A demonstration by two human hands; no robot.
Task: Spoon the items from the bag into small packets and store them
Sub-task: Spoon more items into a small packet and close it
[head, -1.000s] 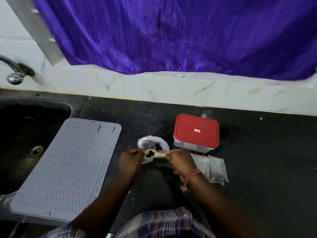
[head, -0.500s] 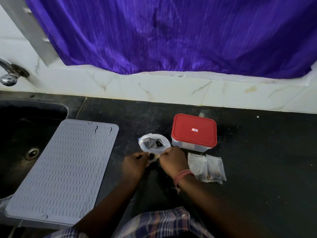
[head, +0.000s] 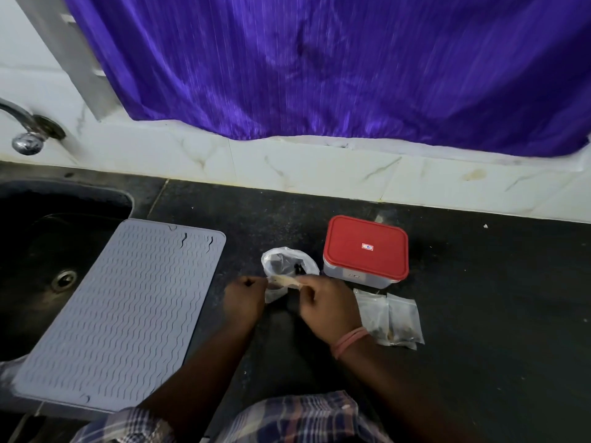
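A small open plastic bag [head: 289,260] with dark items inside stands on the black counter [head: 479,314]. Just in front of it, my left hand [head: 244,298] pinches a small clear packet [head: 274,294] by its top. My right hand [head: 326,305] grips a pale wooden spoon [head: 285,280], whose bowl reaches across to the mouth of the packet. Whether anything lies in the spoon is blurred. Two filled clear packets [head: 388,318] lie flat to the right of my right wrist. A clear container with a red lid [head: 366,247] sits shut behind them.
A grey ribbed mat [head: 121,311] lies to the left and overlaps the dark sink [head: 48,251]. A tap [head: 25,135] is on the wall at far left. White marble tiles and a purple curtain [head: 335,65] back the counter.
My hands closed together over the packet, then drew slightly apart. The dark items seen on the spoon a second ago no longer show. The view also shifted a little.
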